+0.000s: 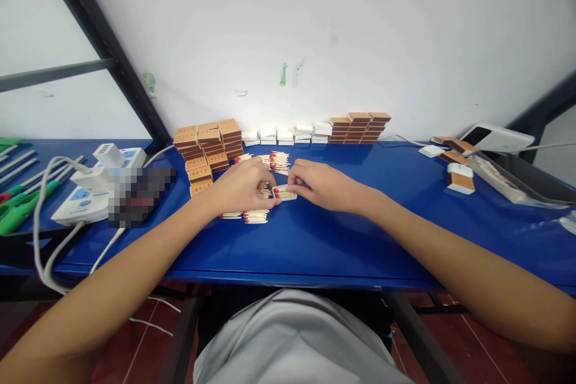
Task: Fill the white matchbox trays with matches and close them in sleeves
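Observation:
A small white matchbox tray with red-tipped matches in it lies between my two hands on the blue table. My left hand is closed at the left end of this tray, thumb and fingers against it. The fingers of my right hand pinch the tray's right end. Around and partly behind my left hand lie bundles of loose matches, some behind it and some in front. Part of these matches is hidden by my left hand.
Stacked brown matchboxes stand at the back left, white trays along the wall, more brown boxes right of them. A power strip with cables lies left. A white device and a dark pouch lie right.

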### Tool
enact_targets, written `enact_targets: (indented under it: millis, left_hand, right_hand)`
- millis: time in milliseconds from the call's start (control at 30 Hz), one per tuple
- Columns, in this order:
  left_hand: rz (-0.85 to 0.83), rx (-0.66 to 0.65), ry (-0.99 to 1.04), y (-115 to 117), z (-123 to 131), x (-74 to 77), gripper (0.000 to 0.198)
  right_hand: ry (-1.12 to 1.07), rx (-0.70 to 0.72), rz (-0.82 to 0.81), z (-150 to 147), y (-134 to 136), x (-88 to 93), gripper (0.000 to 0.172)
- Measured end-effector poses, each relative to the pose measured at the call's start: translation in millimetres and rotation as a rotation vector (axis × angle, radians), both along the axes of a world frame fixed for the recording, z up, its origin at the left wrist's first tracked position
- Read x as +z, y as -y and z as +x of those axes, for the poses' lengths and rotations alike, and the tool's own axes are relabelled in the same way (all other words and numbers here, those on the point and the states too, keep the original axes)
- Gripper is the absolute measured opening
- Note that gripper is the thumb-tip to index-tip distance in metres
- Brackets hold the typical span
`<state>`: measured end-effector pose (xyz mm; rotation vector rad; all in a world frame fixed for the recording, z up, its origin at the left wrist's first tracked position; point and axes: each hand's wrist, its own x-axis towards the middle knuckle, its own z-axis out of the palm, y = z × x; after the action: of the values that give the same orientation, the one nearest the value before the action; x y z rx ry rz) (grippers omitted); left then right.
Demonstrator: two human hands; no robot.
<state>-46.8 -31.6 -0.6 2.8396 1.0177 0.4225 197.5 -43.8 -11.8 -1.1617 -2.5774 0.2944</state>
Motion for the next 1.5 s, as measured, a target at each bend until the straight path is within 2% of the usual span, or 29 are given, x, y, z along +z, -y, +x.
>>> enact_targets:
  millis: [233, 500, 800, 1100, 1333, 1500]
  left_hand:
    - [-0.011, 0.0, 0.004, -0.1, 0.4, -0.3, 0.024]
    - [0.0, -0.007, 0.005, 0.8, 0.8, -0.4, 0.024]
    - [0.001, -0.008, -0.005, -0.1, -0.8, -0.1, 0.028]
    - [0.016, -0.015, 0.011, -0.7, -0.7, -1.5, 0.026]
    - [-0.002, -0.001, 0.001, 0.7, 0.5, 0.3, 0.024]
    - [0.012, -0.013, 0.01, -0.3, -0.3, -0.7, 0.024]
  right_hand:
    - [-0.054, -0.033, 0.053, 0.6, -13.3, -4.6, 0.013]
    - [-0.079, -0.134, 0.088, -4.0, -41.3, -23.6, 0.011]
    - [-0.1, -0.115, 0.081, -0.4, -41.2, -25.5, 0.005]
    - [-0.043, -0.132, 0.038, 3.2, -43.4, -26.6, 0.008]
    - [-0.064, -0.052, 0.038, 0.7, -39.3, -25.0, 0.011]
    - [-0.061, -0.052, 0.036, -2.4, -42.9, -28.3, 0.012]
